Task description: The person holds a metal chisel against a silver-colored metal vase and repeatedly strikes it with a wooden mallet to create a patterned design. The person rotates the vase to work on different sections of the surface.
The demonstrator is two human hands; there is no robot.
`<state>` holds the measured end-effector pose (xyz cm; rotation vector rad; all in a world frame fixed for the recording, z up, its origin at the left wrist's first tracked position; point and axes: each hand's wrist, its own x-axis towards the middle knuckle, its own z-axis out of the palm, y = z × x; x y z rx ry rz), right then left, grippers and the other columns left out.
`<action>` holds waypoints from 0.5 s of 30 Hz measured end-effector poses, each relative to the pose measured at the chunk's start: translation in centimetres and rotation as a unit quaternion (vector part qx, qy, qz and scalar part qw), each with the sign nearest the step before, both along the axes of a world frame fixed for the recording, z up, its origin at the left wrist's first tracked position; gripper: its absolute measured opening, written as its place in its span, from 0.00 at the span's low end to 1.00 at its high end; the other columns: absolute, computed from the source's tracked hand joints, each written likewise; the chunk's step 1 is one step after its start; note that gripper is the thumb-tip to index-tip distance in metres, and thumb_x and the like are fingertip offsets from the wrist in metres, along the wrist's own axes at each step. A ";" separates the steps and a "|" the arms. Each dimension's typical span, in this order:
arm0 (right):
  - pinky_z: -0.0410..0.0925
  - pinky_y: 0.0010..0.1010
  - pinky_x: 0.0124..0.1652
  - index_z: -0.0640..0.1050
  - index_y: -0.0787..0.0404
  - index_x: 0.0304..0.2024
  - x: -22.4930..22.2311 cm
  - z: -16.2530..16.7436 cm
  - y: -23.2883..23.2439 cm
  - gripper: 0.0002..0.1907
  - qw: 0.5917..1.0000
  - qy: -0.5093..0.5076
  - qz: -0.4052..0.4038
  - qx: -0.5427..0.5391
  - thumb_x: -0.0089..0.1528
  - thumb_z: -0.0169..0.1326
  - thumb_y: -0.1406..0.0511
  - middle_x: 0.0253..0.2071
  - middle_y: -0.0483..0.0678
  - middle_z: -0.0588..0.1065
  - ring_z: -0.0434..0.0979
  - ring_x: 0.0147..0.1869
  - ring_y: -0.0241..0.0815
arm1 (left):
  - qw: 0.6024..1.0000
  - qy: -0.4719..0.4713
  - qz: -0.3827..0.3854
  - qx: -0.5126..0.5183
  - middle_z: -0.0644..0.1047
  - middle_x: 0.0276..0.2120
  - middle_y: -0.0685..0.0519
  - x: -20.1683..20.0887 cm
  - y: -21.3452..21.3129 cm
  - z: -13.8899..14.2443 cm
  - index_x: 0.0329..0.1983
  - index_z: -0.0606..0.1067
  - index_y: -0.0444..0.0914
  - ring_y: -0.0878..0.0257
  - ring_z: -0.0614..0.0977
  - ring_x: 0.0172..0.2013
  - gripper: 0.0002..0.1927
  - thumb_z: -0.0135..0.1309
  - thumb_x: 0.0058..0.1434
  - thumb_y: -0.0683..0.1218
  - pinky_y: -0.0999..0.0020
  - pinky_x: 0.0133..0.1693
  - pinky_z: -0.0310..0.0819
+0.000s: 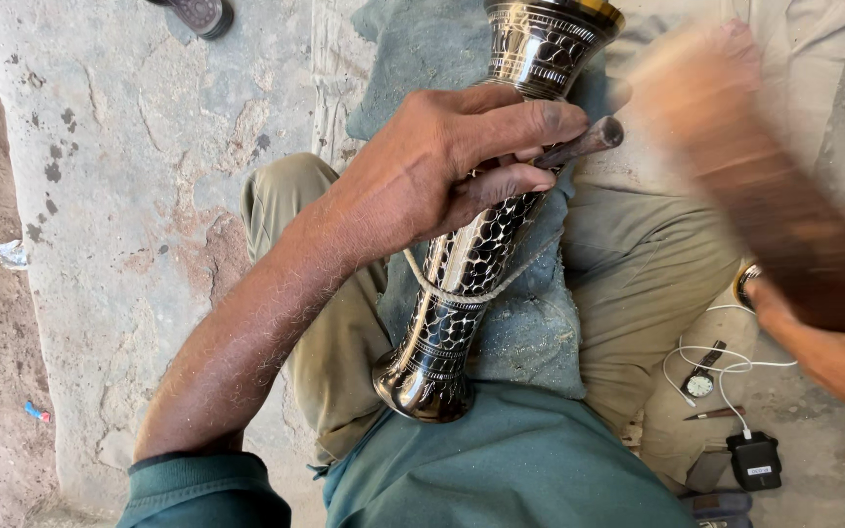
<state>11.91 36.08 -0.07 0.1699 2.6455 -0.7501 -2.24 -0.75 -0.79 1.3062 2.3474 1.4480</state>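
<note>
Left hand [442, 161] is closed round a thin punch [579, 145] pressed on the engraved metal vase [471, 264] lying across his lap, pattern covering approx. all its length, while the right hand [735, 127] is a blur w/ grip unreadable.

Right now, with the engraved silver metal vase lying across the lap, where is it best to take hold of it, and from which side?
Probably the narrow waist of the engraved silver metal vase, from above on the person's left. It lies tilted on a grey-green cloth pad, flared ends wide, middle slim. The left hand already presses there, pinning a thin metal punch.
</note>
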 end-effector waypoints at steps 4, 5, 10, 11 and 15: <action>0.68 0.22 0.33 0.73 0.68 0.45 0.9 0.2 1.6 0.17 0.997 0.052 0.061 0.016 0.63 0.63 0.61 0.32 0.48 0.74 0.77 0.31 0.32 | 1.000 -0.008 -0.006 -0.015 0.80 0.44 0.50 -0.3 0.3 0.1 0.65 0.72 0.43 0.57 0.87 0.42 0.19 0.59 0.75 0.51 0.61 0.44 0.83; 0.68 0.21 0.33 0.72 0.67 0.45 0.9 0.0 1.8 0.18 0.996 0.045 0.071 0.015 0.65 0.62 0.60 0.33 0.48 0.74 0.77 0.32 0.31 | 1.000 -0.012 -0.005 -0.020 0.80 0.44 0.49 -0.3 0.4 0.2 0.65 0.72 0.43 0.57 0.87 0.41 0.20 0.59 0.74 0.51 0.61 0.43 0.83; 0.73 0.29 0.35 0.77 0.72 0.39 0.5 -1.7 0.5 0.13 0.979 -0.151 -0.132 0.025 0.66 0.61 0.65 0.31 0.53 0.77 0.78 0.33 0.41 | 1.000 -0.008 -0.014 0.008 0.80 0.48 0.48 -0.4 0.4 0.3 0.64 0.71 0.41 0.58 0.88 0.43 0.18 0.57 0.75 0.49 0.63 0.45 0.84; 0.73 0.31 0.34 0.77 0.72 0.39 0.4 -1.7 0.1 0.13 0.979 -0.158 -0.122 0.045 0.67 0.61 0.65 0.30 0.54 0.77 0.78 0.32 0.43 | 1.000 -0.010 -0.015 0.009 0.80 0.48 0.48 -0.3 0.4 0.3 0.64 0.71 0.40 0.58 0.88 0.44 0.18 0.57 0.75 0.49 0.63 0.45 0.84; 0.72 0.38 0.28 0.75 0.73 0.40 0.4 0.2 -0.5 0.13 0.972 -0.175 -0.096 0.121 0.71 0.60 0.66 0.25 0.59 0.77 0.77 0.26 0.50 | 1.000 -0.004 -0.025 -0.002 0.81 0.47 0.48 -0.6 0.5 0.2 0.63 0.72 0.40 0.57 0.88 0.44 0.18 0.58 0.75 0.51 0.62 0.45 0.84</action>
